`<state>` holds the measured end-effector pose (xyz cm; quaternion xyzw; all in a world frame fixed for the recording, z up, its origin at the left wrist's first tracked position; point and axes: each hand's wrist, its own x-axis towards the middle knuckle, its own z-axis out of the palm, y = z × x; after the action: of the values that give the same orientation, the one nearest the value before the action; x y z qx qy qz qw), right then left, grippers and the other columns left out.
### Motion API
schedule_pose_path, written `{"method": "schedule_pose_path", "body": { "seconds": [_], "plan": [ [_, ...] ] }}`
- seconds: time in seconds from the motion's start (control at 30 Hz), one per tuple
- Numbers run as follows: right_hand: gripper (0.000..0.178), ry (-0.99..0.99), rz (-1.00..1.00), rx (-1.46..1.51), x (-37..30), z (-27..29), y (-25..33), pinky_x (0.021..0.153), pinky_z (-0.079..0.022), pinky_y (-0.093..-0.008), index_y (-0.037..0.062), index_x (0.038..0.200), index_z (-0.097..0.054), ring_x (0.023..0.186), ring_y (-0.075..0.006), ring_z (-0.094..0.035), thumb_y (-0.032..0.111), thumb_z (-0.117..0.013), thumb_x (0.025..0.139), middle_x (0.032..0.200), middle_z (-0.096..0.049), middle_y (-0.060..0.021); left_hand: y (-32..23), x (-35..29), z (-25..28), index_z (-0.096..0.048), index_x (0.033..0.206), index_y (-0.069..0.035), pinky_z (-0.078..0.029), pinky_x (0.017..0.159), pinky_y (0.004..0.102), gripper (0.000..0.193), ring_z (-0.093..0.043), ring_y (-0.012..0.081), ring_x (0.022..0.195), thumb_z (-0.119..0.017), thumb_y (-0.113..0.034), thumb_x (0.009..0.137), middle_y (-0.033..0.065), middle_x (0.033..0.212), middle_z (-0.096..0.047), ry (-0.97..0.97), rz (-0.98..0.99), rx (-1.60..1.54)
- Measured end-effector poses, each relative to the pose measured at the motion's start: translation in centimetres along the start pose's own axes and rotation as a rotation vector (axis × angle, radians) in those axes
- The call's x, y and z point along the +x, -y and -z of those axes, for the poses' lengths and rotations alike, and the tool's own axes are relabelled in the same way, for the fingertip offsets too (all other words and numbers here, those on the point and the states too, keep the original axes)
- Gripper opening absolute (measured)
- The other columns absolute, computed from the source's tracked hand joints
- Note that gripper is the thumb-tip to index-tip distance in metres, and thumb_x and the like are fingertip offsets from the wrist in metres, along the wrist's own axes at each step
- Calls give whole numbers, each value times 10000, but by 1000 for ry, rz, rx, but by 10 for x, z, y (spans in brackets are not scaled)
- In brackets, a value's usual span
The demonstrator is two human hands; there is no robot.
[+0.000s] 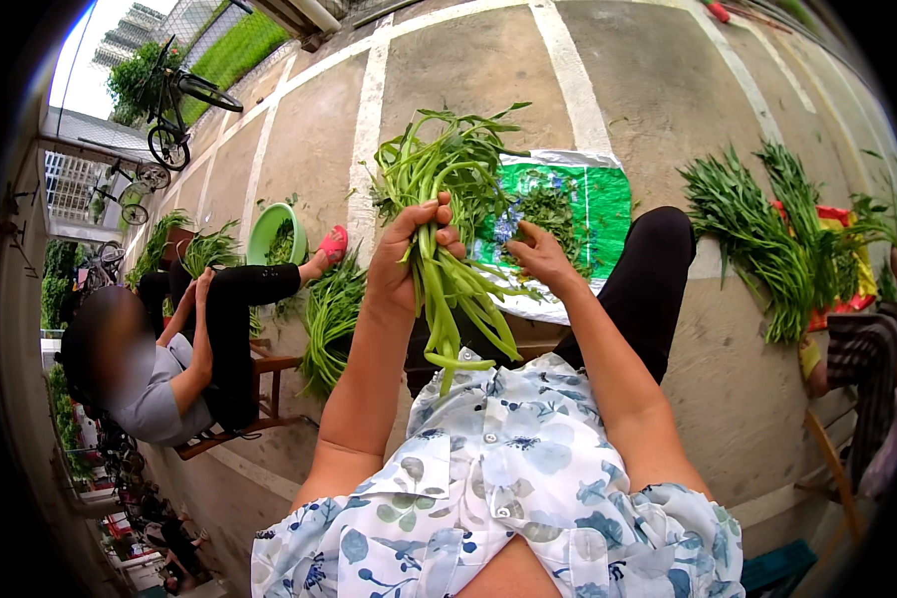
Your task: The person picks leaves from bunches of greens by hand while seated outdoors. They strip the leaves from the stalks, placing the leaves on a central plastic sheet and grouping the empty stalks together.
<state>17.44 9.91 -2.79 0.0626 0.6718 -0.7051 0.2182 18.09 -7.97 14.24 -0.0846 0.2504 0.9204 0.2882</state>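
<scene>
The bunch (pixel 447 159) of long green stems is in the left hand (pixel 407 246). The fingers wrap around the stems at mid-length; the leafy tops extend beyond the hand and the thick ends hang toward the wearer's body. The right hand (pixel 546 261) is positioned to the right of the bunch, fingers curled and narrow; whether it holds anything cannot be determined.

Beyond and below the right hand, a green and white sheet (pixel 610 194) lies on the floor (pixel 648 75). Loose leaves (pixel 548 211) rest on it.

To the left of the left hand, a heap (pixel 331 321) of greens lies on the floor. Farther left are a green basin (pixel 259 237) containing leaves and a seated co-worker (pixel 184 364). Well to the right of the right hand, a larger pile (pixel 743 219) lies beside and partly over a red and yellow sack (pixel 866 277).
</scene>
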Motion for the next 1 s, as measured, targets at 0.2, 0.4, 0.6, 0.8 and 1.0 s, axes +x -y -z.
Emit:
{"method": "schedule_pose_path", "body": {
  "seconds": [0.2,0.4,0.6,0.8,1.0],
  "plan": [
    [769,20,133,158,-19,7,60,788,-462,-291,-39,1340,-286,1100,-213,-484,429,-599,818,1301,-411,-166,16,49,19,-552,911,-21,-480,503,274,196,-564,127,591,-651,-94,758,55,743,-590,-507,-247,886],
    [935,13,183,286,-32,-21,66,999,-294,-331,-20,1360,-201,1225,-240,-358,458,-695,724,1335,-355,-171,62,95,73,-515,1017,-28,-470,685,395,407,-610,323,795,-655,-217,685,160,866,-629,-480,-428,1550],
    [507,56,-37,782,-21,9,29,829,-447,-328,79,1169,-481,984,-168,-534,350,-669,784,1097,-546,-56,108,96,44,-453,994,-44,-390,756,491,310,-466,412,962,-555,-133,715,204,999,-492,-384,-361,1851],
    [307,-110,-47,924,1,39,1,675,-497,-296,36,1002,-569,788,-146,-593,215,-680,780,909,-610,-41,128,121,71,-434,1078,7,-357,890,445,475,-422,415,1023,-575,-141,650,232,1057,-475,-45,-400,1761],
    [239,-426,-144,514,17,63,-33,526,-457,-331,-43,886,-589,652,-193,-594,99,-676,714,815,-614,-96,114,114,103,-359,1286,14,-438,865,385,751,-513,325,1070,-689,-285,681,211,1220,-471,-128,-6,1498]
  ]
}}
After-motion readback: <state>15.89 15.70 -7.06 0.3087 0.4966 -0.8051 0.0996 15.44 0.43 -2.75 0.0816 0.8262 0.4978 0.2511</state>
